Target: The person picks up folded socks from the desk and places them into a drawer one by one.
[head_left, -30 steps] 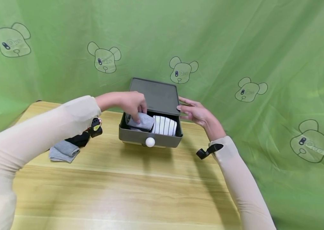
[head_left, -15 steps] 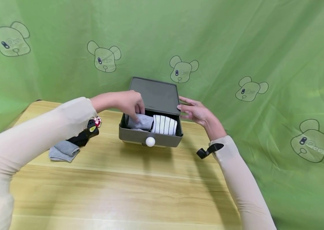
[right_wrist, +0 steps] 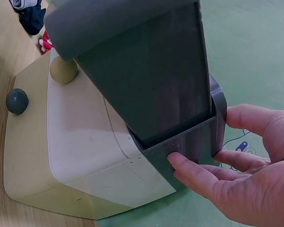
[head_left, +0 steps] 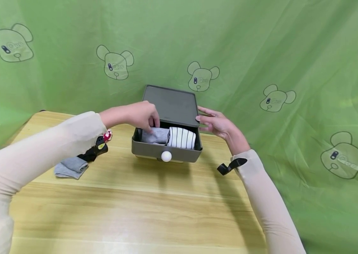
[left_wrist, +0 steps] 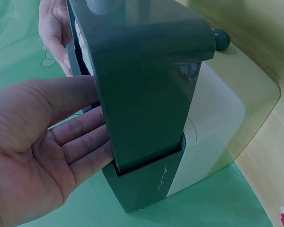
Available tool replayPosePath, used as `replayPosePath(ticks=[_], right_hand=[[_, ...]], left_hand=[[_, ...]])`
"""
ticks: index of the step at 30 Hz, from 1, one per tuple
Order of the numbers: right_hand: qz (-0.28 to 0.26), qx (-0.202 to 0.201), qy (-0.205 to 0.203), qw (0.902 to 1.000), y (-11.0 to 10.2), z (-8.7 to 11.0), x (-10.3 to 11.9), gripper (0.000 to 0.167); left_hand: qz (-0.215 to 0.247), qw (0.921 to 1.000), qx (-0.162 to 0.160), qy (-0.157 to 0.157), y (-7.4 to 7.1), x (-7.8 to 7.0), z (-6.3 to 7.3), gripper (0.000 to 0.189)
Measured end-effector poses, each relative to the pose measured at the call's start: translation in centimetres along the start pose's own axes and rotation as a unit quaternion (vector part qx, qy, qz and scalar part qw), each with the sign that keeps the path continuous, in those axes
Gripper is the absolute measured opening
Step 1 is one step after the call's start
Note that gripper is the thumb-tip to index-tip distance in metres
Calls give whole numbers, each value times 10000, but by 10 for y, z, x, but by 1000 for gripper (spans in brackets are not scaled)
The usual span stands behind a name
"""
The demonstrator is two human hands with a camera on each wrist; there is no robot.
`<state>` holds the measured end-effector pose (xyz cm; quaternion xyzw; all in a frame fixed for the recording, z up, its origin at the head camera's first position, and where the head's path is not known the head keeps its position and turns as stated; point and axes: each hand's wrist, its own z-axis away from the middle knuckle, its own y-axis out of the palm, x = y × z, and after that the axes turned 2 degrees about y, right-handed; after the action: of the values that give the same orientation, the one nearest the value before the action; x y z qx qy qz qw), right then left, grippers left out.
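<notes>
A small stacked drawer unit stands on the table; its dark grey top drawer (head_left: pixel 147 149) with a white knob (head_left: pixel 166 156) is pulled out. Inside lie a folded grey cloth (head_left: pixel 161 135) on the left and a white cloth with dark stripes (head_left: pixel 181 138) on the right. My left hand (head_left: pixel 141 114) reaches down into the drawer, thumb at the grey cloth. In the left wrist view its extended fingers (left_wrist: pixel 83 146) pass behind the drawer wall, tips hidden. My right hand (head_left: pixel 218 123) touches the unit's right side with fingers spread; in the right wrist view its fingertips (right_wrist: pixel 182 163) press the dark casing (right_wrist: pixel 187 151).
Left of the unit lie another folded grey cloth (head_left: pixel 71 167), a black cloth (head_left: pixel 90 154) and a red-and-white item (head_left: pixel 107 135), partly behind my left sleeve. Below the dark drawer sit a white drawer (right_wrist: pixel 80 142) and a cream one (right_wrist: pixel 26 156). A green curtain (head_left: pixel 166 35) hangs behind.
The grey cloth under my left hand has sunk lower and lies flatter in the drawer. My left hand has shifted slightly left. My right hand stays put.
</notes>
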<state>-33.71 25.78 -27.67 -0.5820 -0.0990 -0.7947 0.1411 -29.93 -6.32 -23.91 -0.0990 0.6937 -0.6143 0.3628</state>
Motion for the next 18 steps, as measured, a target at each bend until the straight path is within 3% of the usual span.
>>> replayPosePath(ticks=[10, 14, 18], right_hand=[[-84, 29, -16, 10000, 0, 0, -1, 70], [-75, 50, -30, 10000, 0, 0, 0, 70], [-56, 65, -59, 9999, 0, 1, 0, 70]], left_hand=[[242, 9996, -132, -60, -6, -1, 3, 28], [686, 9959, -588, 35, -10, -6, 9, 24], [1400, 9843, -1048, 227, -10, -19, 22, 23]])
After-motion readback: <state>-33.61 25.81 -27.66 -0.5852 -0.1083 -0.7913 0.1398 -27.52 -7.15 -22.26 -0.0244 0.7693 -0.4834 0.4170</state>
